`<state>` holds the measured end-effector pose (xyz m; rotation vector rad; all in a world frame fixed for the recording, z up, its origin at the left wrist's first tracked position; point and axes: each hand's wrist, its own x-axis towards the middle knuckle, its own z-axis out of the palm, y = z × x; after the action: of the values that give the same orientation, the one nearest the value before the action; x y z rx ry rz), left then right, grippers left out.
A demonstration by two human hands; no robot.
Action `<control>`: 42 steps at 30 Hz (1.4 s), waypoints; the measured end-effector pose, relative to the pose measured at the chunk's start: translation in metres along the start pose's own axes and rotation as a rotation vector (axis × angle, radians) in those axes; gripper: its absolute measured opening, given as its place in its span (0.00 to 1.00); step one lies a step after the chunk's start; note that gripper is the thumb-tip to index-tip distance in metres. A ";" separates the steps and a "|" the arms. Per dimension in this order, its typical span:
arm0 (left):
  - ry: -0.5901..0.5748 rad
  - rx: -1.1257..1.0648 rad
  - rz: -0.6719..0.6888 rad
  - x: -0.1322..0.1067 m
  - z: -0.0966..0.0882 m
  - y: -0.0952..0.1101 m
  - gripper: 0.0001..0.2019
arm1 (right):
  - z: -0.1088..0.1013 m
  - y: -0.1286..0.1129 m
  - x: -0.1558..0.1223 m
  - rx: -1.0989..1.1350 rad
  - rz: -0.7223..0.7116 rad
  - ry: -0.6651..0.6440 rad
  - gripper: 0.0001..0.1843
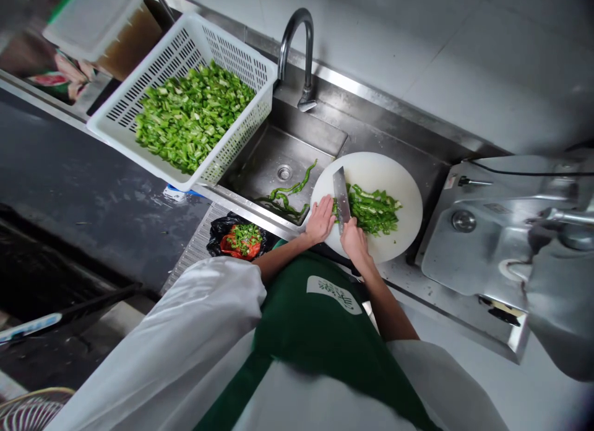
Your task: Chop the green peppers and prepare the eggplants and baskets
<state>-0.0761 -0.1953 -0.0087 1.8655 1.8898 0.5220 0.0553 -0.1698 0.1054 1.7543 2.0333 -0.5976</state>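
A round white cutting board (403, 177) lies across the right side of the sink, with a heap of cut green peppers (374, 209) on it. My right hand (354, 238) is closed around the handle of a cleaver (341, 194), whose broad blade stands on the board at the left edge of the heap. Just left of the blade, my left hand (320, 220) presses down with its fingers over green peppers; a little green shows between fingertips and blade, and the rest is covered by the hand.
Several long whole green peppers (297, 186) lie in the metal sink (269, 155) under a curved faucet (297, 31). A white slotted basket (241, 56) of chopped peppers stands left. Below is a black-bagged bin (223, 223) with scraps. Metal equipment (482, 233) stands right.
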 end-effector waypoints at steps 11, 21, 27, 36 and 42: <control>-0.004 0.000 -0.033 -0.010 0.004 -0.010 0.33 | 0.000 -0.026 -0.002 0.025 -0.046 -0.030 0.16; 0.037 0.128 -0.024 0.047 0.004 -0.001 0.36 | -0.031 0.107 -0.026 -0.087 0.242 0.260 0.21; 0.031 -0.013 0.025 0.099 0.037 0.048 0.34 | -0.004 0.141 -0.025 -0.056 0.419 0.153 0.20; 0.002 -0.136 0.210 0.051 0.035 0.047 0.55 | 0.023 0.145 -0.023 0.204 0.317 0.234 0.16; -0.011 -0.035 0.175 0.035 0.047 0.054 0.56 | 0.071 0.243 -0.033 1.123 0.359 0.276 0.25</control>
<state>-0.0050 -0.1607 -0.0193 2.0172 1.7082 0.5954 0.3019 -0.2057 0.0480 2.8377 1.4935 -1.6433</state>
